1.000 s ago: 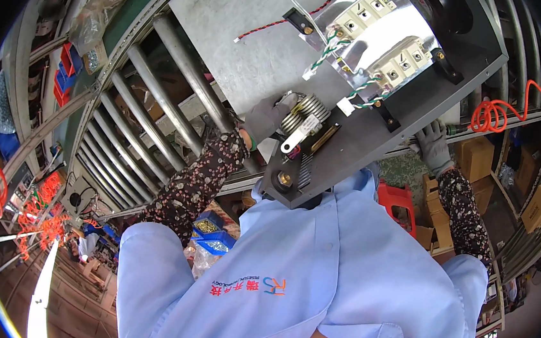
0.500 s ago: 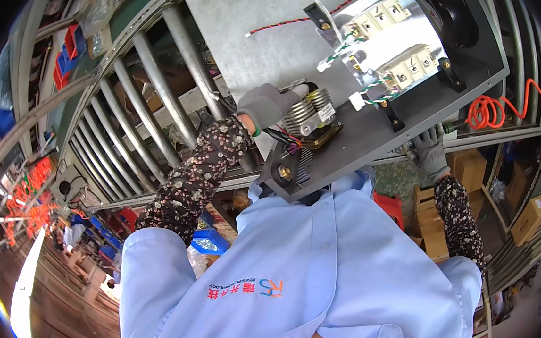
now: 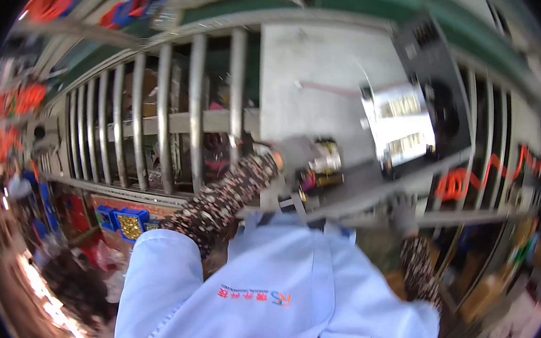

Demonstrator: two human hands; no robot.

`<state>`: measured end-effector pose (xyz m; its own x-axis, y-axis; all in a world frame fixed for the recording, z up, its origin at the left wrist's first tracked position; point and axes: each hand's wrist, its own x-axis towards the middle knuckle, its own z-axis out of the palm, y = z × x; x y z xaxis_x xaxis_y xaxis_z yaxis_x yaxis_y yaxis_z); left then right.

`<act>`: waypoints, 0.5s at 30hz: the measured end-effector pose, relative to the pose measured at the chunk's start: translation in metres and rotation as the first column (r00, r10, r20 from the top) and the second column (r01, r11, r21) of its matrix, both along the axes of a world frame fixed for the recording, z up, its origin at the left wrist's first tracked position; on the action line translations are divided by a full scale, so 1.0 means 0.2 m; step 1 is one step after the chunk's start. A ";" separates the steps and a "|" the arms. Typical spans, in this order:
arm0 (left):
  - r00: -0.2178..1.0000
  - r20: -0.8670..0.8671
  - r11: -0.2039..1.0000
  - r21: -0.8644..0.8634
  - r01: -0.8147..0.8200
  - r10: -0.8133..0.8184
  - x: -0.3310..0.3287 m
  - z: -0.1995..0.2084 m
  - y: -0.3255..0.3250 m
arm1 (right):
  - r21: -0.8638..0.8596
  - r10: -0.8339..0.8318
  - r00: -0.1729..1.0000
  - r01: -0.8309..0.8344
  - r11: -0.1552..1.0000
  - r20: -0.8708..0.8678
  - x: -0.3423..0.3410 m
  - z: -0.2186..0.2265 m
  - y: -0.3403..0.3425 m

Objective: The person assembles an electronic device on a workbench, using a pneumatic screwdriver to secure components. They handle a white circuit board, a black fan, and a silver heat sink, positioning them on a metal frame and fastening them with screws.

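My left hand (image 3: 299, 152), in a grey glove, is closed around a finned metal part (image 3: 327, 156) with wires at its near end. That part sits over the near left portion of a dark metal chassis (image 3: 361, 182). My right hand (image 3: 402, 209), also gloved, is by the chassis's near right edge, fingers blurred but seemingly stretched out; whether it touches the edge I cannot tell. On the chassis, a shiny plate (image 3: 404, 124) carries two rows of pale terminal modules (image 3: 399, 107). A round black opening (image 3: 443, 110) lies to their right. A thin red wire (image 3: 332, 89) stretches leftward.
Under the chassis is a grey metal sheet (image 3: 319, 54) on a roller conveyor, whose rollers (image 3: 165, 118) continue left. An orange coiled hose (image 3: 452, 187) lies at the right. Blue bins (image 3: 130, 224) with small brass-coloured parts stand below the conveyor rail at the left.
The whole view has swung and blurred, so the chassis appears turned and further off. My left hand stays on the finned part, and my right stays near the chassis edge. Blue bins have come into view.
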<state>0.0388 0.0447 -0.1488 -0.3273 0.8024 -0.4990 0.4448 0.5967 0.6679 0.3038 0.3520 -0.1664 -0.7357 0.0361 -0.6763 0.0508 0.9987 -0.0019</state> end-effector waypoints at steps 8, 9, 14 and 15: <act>0.833 0.070 0.781 0.315 -0.540 0.548 -0.11 0.03 -0.04 | 0.037 -0.029 0.993 0.033 0.999 -0.110 -0.05 0.11 -0.06; 0.783 0.114 0.715 0.344 -0.608 0.611 -0.18 0.05 -0.09 | 0.057 -0.034 0.989 0.042 0.998 -0.142 -0.05 0.13 -0.06; 0.490 -0.164 0.500 0.501 -0.706 0.856 -0.87 0.18 -0.42 | 0.135 -0.186 0.783 0.131 0.982 0.593 -0.45 0.85 -0.18; 0.390 -0.132 0.390 0.581 -0.714 0.911 -1.05 0.18 -0.48 | 0.012 -0.215 0.850 0.240 0.971 0.481 -0.58 1.04 -0.22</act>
